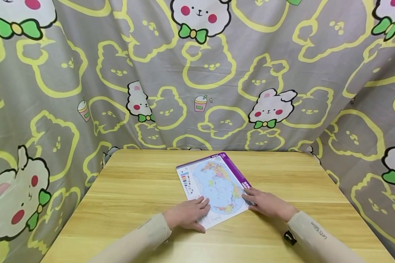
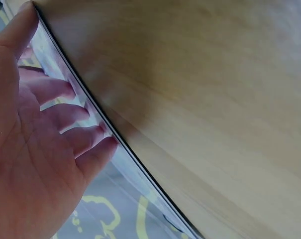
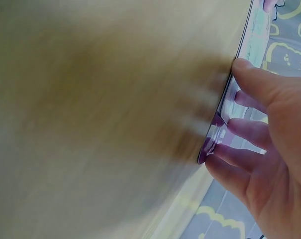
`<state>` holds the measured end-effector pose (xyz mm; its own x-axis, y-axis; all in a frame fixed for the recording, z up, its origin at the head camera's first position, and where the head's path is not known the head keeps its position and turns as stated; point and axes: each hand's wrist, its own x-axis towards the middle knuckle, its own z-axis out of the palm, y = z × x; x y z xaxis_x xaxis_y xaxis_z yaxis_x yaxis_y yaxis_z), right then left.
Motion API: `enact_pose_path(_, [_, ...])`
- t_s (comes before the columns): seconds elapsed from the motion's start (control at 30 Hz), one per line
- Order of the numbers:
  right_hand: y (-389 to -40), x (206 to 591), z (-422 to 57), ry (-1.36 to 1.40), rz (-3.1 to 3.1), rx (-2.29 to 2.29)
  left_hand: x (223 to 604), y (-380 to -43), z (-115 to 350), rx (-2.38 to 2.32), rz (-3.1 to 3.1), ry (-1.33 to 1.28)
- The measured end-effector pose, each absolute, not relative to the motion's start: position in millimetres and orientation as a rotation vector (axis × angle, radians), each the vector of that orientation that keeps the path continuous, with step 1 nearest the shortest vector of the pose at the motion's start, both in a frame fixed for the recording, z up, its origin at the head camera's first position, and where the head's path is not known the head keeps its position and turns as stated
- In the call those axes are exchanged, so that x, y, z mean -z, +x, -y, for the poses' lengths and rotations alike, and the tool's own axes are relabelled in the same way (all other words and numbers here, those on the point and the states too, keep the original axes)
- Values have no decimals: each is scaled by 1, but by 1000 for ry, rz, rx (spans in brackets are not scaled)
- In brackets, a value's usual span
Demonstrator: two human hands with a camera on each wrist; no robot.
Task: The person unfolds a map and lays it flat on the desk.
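Note:
A thin world map sheet (image 1: pixel 222 186) with a purple border along two sides lies turned at an angle on the wooden table (image 1: pixel 135 182). My left hand (image 1: pixel 188 214) rests on its near left corner, fingertips on the printed face. In the left wrist view, the thumb of the left hand (image 2: pixel 41 144) touches the map's edge. At the near right side, my right hand (image 1: pixel 269 203) lays its fingertips over the purple border. The right wrist view shows the right hand (image 3: pixel 269 149) with its fingers spread along that side and the thumb at the edge.
A patterned curtain (image 1: pixel 214 73) with cartoon rabbits hangs behind the table and along both sides. Near the right sleeve (image 1: pixel 316 233) a small black strap (image 1: pixel 289 237) shows at the wrist.

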<state>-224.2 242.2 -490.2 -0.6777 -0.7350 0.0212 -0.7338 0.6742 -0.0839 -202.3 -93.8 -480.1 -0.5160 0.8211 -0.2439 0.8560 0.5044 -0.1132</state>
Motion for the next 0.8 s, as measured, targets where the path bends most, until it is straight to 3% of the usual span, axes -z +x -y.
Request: enact_pose_path(0.8, [-252,493,-244,-1114,-2924,137,477,-199,78,344,-2565,1464])
